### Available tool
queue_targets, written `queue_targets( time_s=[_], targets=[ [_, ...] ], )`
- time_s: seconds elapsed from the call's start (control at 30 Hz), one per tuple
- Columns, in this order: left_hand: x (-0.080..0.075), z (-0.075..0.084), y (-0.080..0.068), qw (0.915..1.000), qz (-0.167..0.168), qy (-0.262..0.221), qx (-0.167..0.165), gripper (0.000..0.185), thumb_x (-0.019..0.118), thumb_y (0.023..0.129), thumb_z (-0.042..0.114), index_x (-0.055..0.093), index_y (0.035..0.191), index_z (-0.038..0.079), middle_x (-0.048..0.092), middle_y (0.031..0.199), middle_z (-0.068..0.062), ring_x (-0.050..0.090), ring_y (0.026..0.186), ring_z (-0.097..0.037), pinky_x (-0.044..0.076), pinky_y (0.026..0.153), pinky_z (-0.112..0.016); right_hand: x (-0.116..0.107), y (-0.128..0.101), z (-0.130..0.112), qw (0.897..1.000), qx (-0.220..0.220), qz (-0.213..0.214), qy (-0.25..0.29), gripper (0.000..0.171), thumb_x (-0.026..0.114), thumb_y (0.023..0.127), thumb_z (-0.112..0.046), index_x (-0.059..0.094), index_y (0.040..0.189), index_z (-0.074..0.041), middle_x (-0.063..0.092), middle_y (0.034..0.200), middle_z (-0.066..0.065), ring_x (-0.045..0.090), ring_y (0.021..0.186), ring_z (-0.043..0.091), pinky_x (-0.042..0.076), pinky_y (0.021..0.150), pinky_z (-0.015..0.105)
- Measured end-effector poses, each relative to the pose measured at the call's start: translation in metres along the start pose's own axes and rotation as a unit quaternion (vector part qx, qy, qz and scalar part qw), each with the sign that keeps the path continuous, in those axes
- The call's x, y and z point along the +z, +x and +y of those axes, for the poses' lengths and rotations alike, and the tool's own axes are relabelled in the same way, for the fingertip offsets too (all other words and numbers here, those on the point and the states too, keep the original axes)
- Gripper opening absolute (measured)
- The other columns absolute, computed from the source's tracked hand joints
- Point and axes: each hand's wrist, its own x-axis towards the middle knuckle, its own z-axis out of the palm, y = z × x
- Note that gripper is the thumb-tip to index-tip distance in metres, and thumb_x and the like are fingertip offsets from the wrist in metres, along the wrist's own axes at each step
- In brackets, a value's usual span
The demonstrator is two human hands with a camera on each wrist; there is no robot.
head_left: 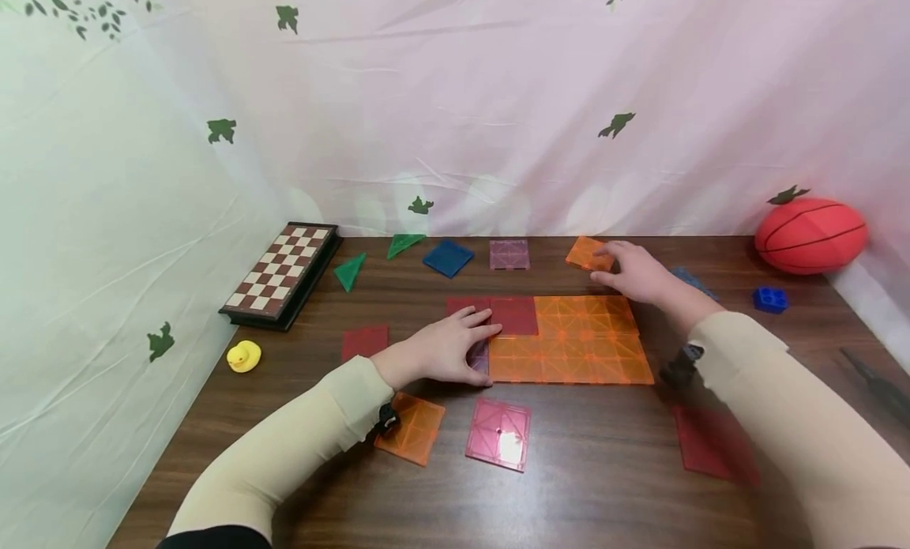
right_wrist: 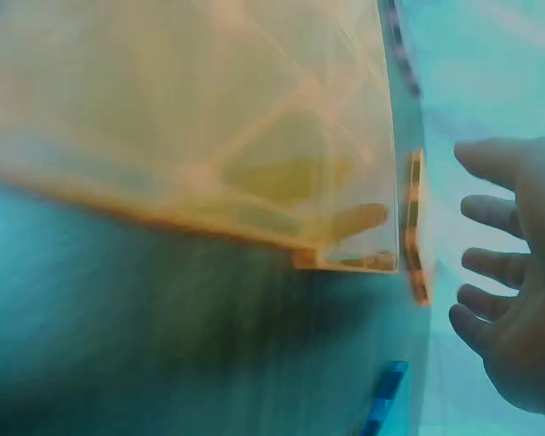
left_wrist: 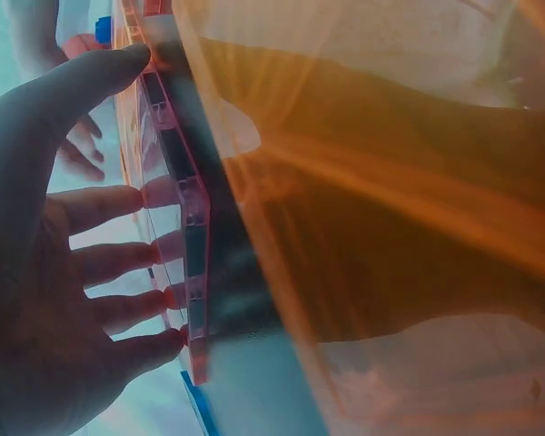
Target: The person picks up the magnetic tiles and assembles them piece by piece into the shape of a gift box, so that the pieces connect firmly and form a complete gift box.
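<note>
A small yellow duck figure point(head_left: 244, 358) sits at far left on a dark wood-grain counter point(head_left: 590, 486), just in front of a brown-and-white checkered game board with black sides point(head_left: 277, 276). Next come 2 translucent green triangular tiles point(head_left: 350, 272), with a translucent red square tile point(head_left: 365, 340) nearer the person. A loose translucent orange square tile point(head_left: 421, 432) lies partly beneath the left wrist, and a translucent blue square tile point(head_left: 448, 258) lies toward the back. The person's left hand point(head_left: 449, 348), fingers spread and nearly straight, rests its fingertips on the left end of a flat panel of joined translucent tiles point(head_left: 569, 344), grasping nothing. The panel, mid-counter, shows purple and red at left and orange at right. A translucent pink square tile point(head_left: 498, 433) lies in front of it; a translucent purple square tile point(head_left: 509, 254) lies behind. The right hand point(head_left: 637, 274), fingers extended and apart, holds nothing, poised at the right edge of a translucent orange back tile point(head_left: 584, 251) behind the panel. Farther right are a dark red square tile point(head_left: 704, 442) partly behind the sleeve, a blue plastic brick point(head_left: 771, 299) and a red ball with black lines point(head_left: 810, 237).
</note>
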Motion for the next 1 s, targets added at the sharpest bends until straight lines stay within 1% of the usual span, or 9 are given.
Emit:
queue_targets(
  time_s=[0.1,0.17,0.3,0.43,0.57,0.7,0.9,1.0],
  targets=[
    [0.001,0.000,0.001,1.0000,0.002,0.001,0.002,0.092,0.072,0.086,0.060,0.036,0.160,0.019,0.020,0.168,-0.008,0.016,0.154,-0.034,0.028,0.119,-0.046,0.004,0.015,0.010,1.000,0.022,-0.001,0.002,0.053,0.060,0.105,-0.022,0.045,0.145,0.008,0.037,0.149,0.035,0.032,0.135,0.056,0.030,0.107,0.067],
    [0.001,0.000,0.002,1.0000,0.002,0.001,0.003,0.092,0.072,0.086,0.060,0.037,0.160,0.019,0.021,0.168,-0.008,0.017,0.153,-0.035,0.028,0.119,-0.046,0.008,0.022,0.015,1.000,0.024,-0.006,-0.002,0.052,0.059,0.105,-0.020,0.044,0.146,0.009,0.036,0.150,0.035,0.032,0.136,0.056,0.029,0.108,0.067],
    [0.001,0.000,0.003,1.0000,0.004,0.003,0.002,0.092,0.073,0.085,0.060,0.038,0.160,0.019,0.023,0.168,-0.008,0.019,0.153,-0.034,0.029,0.118,-0.045,0.017,0.031,0.019,1.000,0.003,-0.002,-0.015,0.045,0.060,0.104,-0.014,0.048,0.142,0.006,0.038,0.148,0.034,0.032,0.136,0.055,0.027,0.110,0.066],
    [-0.001,-0.001,0.004,1.0000,0.004,0.004,-0.002,0.092,0.073,0.085,0.060,0.039,0.159,0.019,0.024,0.167,-0.008,0.020,0.152,-0.034,0.029,0.118,-0.044,0.023,0.036,0.011,1.000,-0.024,0.000,-0.009,0.037,0.062,0.102,-0.010,0.055,0.136,0.002,0.038,0.147,0.033,0.028,0.137,0.056,0.023,0.111,0.067],
    [-0.003,-0.001,0.004,1.0000,0.002,0.002,-0.002,0.091,0.074,0.085,0.059,0.039,0.159,0.018,0.025,0.167,-0.009,0.020,0.152,-0.034,0.029,0.118,-0.044,0.026,0.037,-0.001,0.999,-0.038,-0.023,0.005,0.035,0.061,0.103,-0.010,0.056,0.136,-0.001,0.033,0.149,0.032,0.025,0.137,0.056,0.025,0.109,0.068],
    [-0.004,-0.002,0.004,1.0000,0.002,0.003,0.000,0.091,0.074,0.085,0.059,0.039,0.159,0.018,0.025,0.167,-0.009,0.021,0.152,-0.034,0.028,0.119,-0.044,0.028,0.035,-0.009,0.998,-0.049,-0.045,0.013,0.031,0.056,0.105,-0.009,0.056,0.135,-0.004,0.030,0.151,0.029,0.026,0.137,0.054,0.026,0.109,0.068],
    [-0.003,-0.003,0.005,1.0000,0.004,0.000,0.005,0.091,0.075,0.084,0.058,0.040,0.158,0.017,0.026,0.166,-0.010,0.022,0.152,-0.034,0.029,0.118,-0.044,0.031,0.031,-0.016,0.994,-0.090,-0.059,0.009,0.028,0.059,0.102,-0.005,0.060,0.131,-0.007,0.036,0.148,0.026,0.034,0.135,0.050,0.031,0.109,0.065],
    [-0.002,-0.003,0.005,1.0000,0.006,-0.001,0.007,0.091,0.075,0.084,0.058,0.041,0.158,0.017,0.027,0.166,-0.011,0.022,0.151,-0.034,0.029,0.118,-0.044,0.032,0.029,-0.019,0.991,-0.114,-0.065,0.004,0.030,0.061,0.101,-0.005,0.060,0.131,-0.006,0.037,0.147,0.026,0.036,0.135,0.048,0.032,0.109,0.063]
  ],
)
